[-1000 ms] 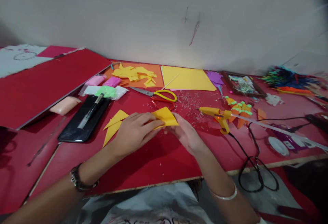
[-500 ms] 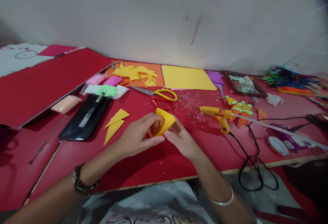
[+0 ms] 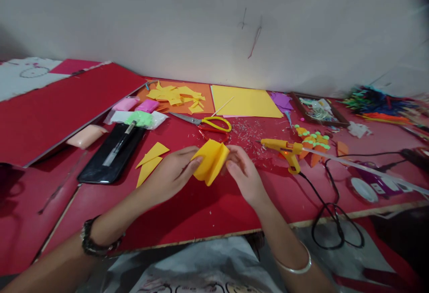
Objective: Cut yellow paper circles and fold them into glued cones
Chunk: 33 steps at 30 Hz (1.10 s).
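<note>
Between my hands is a folded yellow sheet (image 3: 209,161), foam or thick paper, creased near its right side and held above the red table. My left hand (image 3: 176,170) pinches its left edge, thumb on the near face and fingers behind. At the right edge, my right hand (image 3: 246,174) has thumb and fingers closed on the sheet; some of its fingertips are hidden behind it. Yellow cut pieces (image 3: 152,159) lie to the left of my left hand. Just beyond the sheet are scissors (image 3: 214,125) with yellow and red handles.
A yellow glue gun (image 3: 284,150) with a lit orange light and black cord lies on the right, near orange pieces with green dots (image 3: 311,141). A black phone (image 3: 110,159) with a pen on it is at left. Yellow scraps (image 3: 177,94) and a yellow sheet (image 3: 246,101) lie behind.
The yellow sheet went from lying folded flat, to being curled into a loop, to standing more opened with a crease. Both hands shifted their grip to its sides.
</note>
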Available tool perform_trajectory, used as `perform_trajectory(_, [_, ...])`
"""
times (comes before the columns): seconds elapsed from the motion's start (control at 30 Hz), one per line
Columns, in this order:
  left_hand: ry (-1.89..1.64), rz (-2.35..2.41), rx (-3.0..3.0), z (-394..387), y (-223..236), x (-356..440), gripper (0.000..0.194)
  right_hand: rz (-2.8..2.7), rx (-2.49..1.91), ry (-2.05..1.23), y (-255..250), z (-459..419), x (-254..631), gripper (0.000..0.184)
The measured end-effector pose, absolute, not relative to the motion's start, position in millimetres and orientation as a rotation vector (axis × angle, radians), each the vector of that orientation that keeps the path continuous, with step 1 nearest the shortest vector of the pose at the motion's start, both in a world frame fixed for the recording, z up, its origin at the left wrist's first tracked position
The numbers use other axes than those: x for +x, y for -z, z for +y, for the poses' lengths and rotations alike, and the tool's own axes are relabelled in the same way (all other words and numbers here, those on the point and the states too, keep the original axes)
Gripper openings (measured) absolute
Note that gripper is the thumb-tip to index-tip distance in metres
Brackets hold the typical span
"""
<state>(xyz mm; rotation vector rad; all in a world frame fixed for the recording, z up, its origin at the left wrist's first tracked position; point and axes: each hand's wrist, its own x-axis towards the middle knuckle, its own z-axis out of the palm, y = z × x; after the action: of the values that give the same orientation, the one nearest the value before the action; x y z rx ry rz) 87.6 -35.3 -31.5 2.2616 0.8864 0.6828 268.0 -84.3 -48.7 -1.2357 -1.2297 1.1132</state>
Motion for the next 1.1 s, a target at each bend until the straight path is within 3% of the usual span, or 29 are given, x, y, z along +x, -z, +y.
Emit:
perform_trajectory(0.1, [-0.671,0.828,2.253,-38,31,90,0.027,-1.307,-1.202,-1.089,46,-88,260,0.046])
perform_trajectory(0.27, [-0.641,0.806,2.211,-43,26,86,0.029,-1.141,-1.349,-1.022,40,-88,253,0.021])
perform_trajectory(0.4, [-0.653,1.048,2.026,-38,26,74,0.038,-0.968,-1.455,-0.849,38,-86,267,0.023])
perform_trajectory(0.53, [-0.850,1.212,2.034,-25,36,69,0.027,-1.030,-1.486,-0.787,40,-89,277,0.026])
perform_trajectory(0.67, [-1.047,1.290,2.489,-18,38,74,0.056,-1.244,-1.433,-0.858,42,-94,272,0.028])
perform_trajectory(0.77, [-0.873,1.139,2.725,-20,33,80,0.043,-1.401,-1.370,-0.885,41,-97,267,0.025])
perform_trajectory(0.93, [-0.748,1.083,2.415,-23,29,87,0.021,-1.386,-1.330,-0.895,41,-100,264,0.026])
perform_trajectory(1.1, [-0.824,1.003,2.178,-22,28,93,0.021,-1.258,-1.328,-0.956,40,-99,261,0.030])
